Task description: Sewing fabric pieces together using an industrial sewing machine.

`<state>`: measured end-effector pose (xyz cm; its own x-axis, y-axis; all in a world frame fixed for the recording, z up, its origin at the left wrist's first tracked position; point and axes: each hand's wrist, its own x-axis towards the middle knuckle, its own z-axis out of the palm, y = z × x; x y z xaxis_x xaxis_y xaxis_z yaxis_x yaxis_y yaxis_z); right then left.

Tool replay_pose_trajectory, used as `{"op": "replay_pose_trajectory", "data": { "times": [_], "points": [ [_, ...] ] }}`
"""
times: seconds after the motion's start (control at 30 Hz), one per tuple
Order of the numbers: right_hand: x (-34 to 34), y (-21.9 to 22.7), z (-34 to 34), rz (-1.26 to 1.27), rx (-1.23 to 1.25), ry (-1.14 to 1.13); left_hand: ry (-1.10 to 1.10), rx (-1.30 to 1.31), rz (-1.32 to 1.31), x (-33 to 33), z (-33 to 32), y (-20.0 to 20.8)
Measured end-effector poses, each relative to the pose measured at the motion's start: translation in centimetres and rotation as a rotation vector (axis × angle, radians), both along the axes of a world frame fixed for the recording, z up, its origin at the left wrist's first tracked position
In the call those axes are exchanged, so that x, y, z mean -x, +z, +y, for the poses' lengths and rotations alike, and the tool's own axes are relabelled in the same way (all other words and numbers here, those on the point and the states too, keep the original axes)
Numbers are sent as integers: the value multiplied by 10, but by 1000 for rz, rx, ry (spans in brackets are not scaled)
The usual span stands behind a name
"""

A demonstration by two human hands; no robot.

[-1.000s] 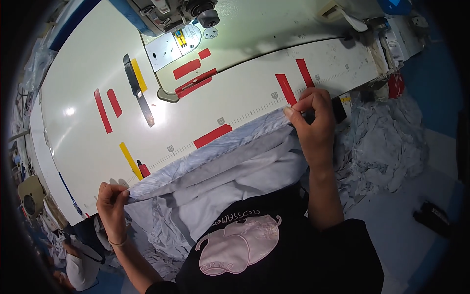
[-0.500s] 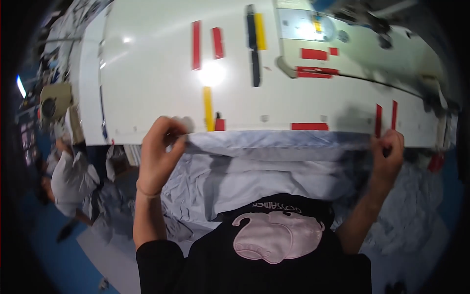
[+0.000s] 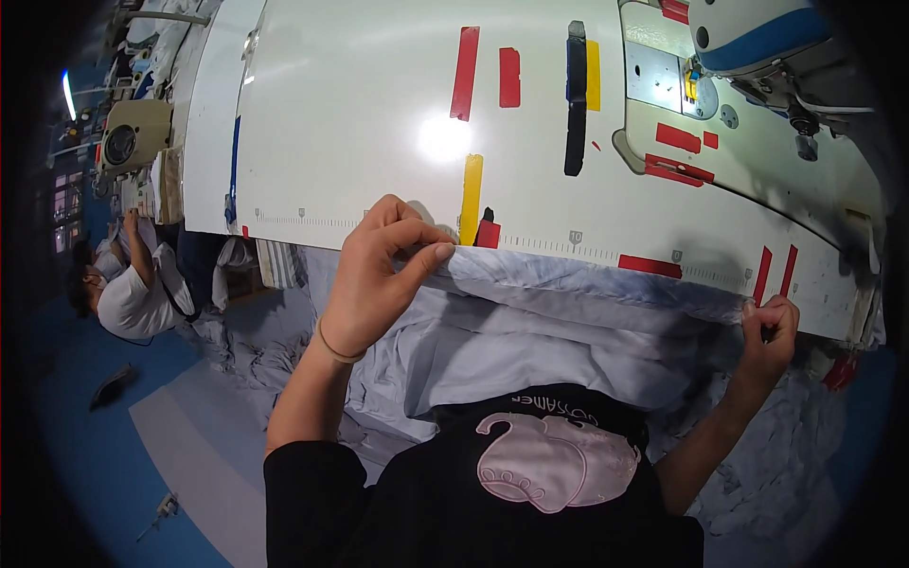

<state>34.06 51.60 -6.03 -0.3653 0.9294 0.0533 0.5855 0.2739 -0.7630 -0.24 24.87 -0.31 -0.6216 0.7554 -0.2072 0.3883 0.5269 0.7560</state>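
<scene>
Along the front edge of the white sewing table point(image 3: 360, 123) stretches the folded edge of a pale blue-grey fabric point(image 3: 587, 277). My left hand point(image 3: 386, 275) pinches one end of that edge between thumb and fingers, just below a yellow tape strip. At the other end my right hand point(image 3: 772, 329) has its fingers closed on the cloth, beneath two narrow red tape strips. Between the hands the edge is drawn nearly straight, beside ruler marks on the table. The rest of the fabric hangs in loose folds over my lap.
A sewing machine point(image 3: 757, 47) with a metal needle plate point(image 3: 655, 76) occupies the far right. Red, yellow and black tape strips mark the tabletop. More crumpled fabric point(image 3: 772, 454) lies at the lower right. Another person point(image 3: 142, 293) works at the left.
The view has shifted, so the table appears moved and tilted, with more of the sewing machine showing. Both hands still hold the fabric edge stretched at the table front.
</scene>
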Motion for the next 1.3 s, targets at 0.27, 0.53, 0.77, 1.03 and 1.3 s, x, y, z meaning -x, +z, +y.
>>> {"op": "replay_pose_trajectory", "data": {
  "times": [0.27, 0.53, 0.77, 1.03, 1.3],
  "points": [
    [-1, 0, 0, -5, -2, -3, 47, -3, -9, -6, 4, -6],
    [1, 4, 3, -26, 77, -43, 71, -4, 21, -16, 11, -8],
    [76, 32, -42, 77, -172, 448, -15, -168, -103, -39, 46, -9],
    [123, 33, -48, 204, 109, 742, -42, -298, -381, -56, 77, -7],
    [112, 43, -28, 48, 319, 754, -168, -253, -104, -54, 75, -10]
  ]
}}
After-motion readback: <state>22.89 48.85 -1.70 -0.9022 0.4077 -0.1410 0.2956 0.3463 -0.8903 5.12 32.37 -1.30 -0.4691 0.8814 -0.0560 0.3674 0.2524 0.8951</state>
